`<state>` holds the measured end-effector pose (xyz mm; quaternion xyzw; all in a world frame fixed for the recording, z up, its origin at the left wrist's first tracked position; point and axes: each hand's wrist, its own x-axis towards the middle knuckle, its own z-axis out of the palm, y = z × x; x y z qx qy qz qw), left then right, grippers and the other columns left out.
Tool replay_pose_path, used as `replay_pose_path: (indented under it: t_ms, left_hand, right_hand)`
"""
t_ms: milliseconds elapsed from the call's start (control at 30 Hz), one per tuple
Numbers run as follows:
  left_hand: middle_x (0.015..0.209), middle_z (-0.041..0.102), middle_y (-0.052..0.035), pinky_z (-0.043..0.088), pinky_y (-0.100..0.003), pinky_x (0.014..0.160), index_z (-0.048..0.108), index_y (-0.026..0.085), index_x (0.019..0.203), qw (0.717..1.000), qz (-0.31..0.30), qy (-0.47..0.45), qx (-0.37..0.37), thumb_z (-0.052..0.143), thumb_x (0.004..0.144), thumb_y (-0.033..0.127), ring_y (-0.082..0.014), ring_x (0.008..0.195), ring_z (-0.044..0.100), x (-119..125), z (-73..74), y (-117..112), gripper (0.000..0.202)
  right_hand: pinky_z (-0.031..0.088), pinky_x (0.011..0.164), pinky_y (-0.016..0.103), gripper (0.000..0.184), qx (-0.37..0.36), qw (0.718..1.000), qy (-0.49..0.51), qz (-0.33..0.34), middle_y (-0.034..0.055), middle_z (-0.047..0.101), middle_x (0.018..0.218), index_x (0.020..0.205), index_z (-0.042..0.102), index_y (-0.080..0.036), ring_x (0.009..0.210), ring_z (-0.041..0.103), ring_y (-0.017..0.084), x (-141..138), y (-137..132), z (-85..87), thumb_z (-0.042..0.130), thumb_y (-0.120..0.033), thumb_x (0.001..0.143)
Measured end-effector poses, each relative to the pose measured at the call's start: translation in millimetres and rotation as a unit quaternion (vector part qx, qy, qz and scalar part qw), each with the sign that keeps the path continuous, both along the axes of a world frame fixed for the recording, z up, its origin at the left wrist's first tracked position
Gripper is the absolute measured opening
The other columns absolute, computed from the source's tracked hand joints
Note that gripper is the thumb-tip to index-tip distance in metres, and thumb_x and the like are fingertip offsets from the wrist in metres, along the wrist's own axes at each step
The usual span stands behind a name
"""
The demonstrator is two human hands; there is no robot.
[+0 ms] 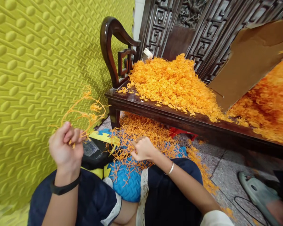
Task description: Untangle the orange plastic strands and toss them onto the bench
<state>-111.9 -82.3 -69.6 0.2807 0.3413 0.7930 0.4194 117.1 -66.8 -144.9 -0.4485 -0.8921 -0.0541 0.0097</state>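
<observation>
My left hand [67, 142] is raised at the left, closed round a thin, branching orange plastic sprue [72, 108]. Small spidery orange pieces [93, 117] hang on its curved branches. Lower and to the right, my right hand [143, 149] is closed, thumb against the curled fingers; whatever they may hold is hidden. Below and behind it lies a tangled heap of bare orange sprues [141, 127] on the floor. A large pile of small orange plastic pieces [169, 84] covers part of the dark wooden bench [141, 103].
Brown cardboard [247, 59] stands on the bench, with more orange pieces [273, 103] beyond it. A yellow padded wall [37, 62] rises at the left. A black box-like object [93, 153] lies by blue matting [126, 182]. Someone's sandalled foot [259, 191] is at the right.
</observation>
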Motion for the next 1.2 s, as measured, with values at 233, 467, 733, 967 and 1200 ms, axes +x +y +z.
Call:
replay_pose_path:
  t_ms: [233,467,733,967,1200]
  left_hand:
    - [0.032,0.02,0.0079,0.016,-0.024,0.041,0.024,0.017,0.04,1.0,-0.001,0.015,0.013,0.059,0.076,0.02,-0.0041,0.032,0.018,1.5,-4.3,1.2,0.05]
    - [0.032,0.021,0.0074,0.016,-0.025,0.041,0.025,0.017,0.039,0.999,-0.034,0.025,0.013,0.057,0.078,0.019,-0.0041,0.032,0.019,12.8,-10.6,3.7,0.051]
    - [0.033,0.024,0.0069,0.018,-0.025,0.042,0.028,0.017,0.038,0.996,-0.086,0.037,0.011,0.061,0.079,0.025,-0.0046,0.034,0.024,17.7,-23.2,8.9,0.052]
    - [0.034,0.026,0.0066,0.019,-0.025,0.041,0.029,0.017,0.037,0.992,-0.108,0.055,0.03,0.064,0.077,0.031,-0.0044,0.034,0.024,20.3,-24.2,8.1,0.055]
    - [0.034,0.025,0.0069,0.019,-0.024,0.041,0.029,0.017,0.037,0.99,-0.124,0.058,0.025,0.065,0.077,0.031,-0.0044,0.034,0.025,27.3,-27.8,8.2,0.055]
  right_hand:
    - [0.027,0.054,0.026,0.029,-0.011,1.0,-0.002,-0.012,0.0132,0.066,0.063,0.072,0.066,-0.012,0.058,0.06,0.021,-4.8,-2.7,-0.8,0.044,-0.032,0.072]
    - [0.019,0.051,0.025,0.024,0.127,0.98,0.102,-0.117,0.0058,0.059,0.056,0.071,0.062,-0.015,0.051,0.047,0.015,37.9,21.5,58.0,0.045,-0.033,0.072]
    - [0.022,0.056,0.027,0.024,0.257,0.893,0.171,-0.327,0.0055,0.053,0.056,0.072,0.061,-0.016,0.058,0.043,0.017,145.7,98.3,136.6,0.046,-0.034,0.076]
    - [0.028,0.059,0.03,0.034,0.224,0.896,0.061,-0.378,0.0139,0.062,0.073,0.091,0.063,-0.012,0.069,0.053,0.024,166.5,127.1,148.9,0.044,-0.037,0.078]
    - [0.024,0.055,0.029,0.038,0.296,0.91,0.081,-0.28,0.0096,0.059,0.072,0.098,0.061,-0.013,0.059,0.046,0.018,112.1,99.4,146.7,0.042,-0.04,0.08]
